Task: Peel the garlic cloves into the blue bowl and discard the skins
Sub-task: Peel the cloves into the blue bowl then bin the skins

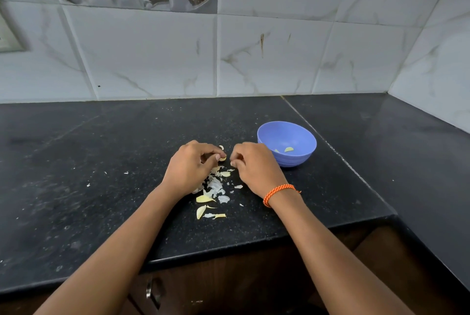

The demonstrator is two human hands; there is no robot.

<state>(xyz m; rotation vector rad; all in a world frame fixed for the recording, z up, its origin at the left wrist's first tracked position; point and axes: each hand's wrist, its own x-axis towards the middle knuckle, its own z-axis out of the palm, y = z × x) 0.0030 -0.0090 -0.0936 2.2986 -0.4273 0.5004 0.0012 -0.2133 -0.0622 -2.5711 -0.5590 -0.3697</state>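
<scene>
My left hand pinches a small garlic clove between thumb and fingertips over the black counter. My right hand is close beside it, fingers curled, its fingertips just right of the clove; what they hold is too small to see. A blue bowl stands just right of my right hand and holds two peeled cloves. Under and in front of my hands lies a pile of white and yellowish garlic skins, with unpeeled cloves at its near side.
The black stone counter runs left and turns a corner on the right, with its front edge near my forearms. Tiled walls close off the back and right. A cabinet door with a metal handle sits below.
</scene>
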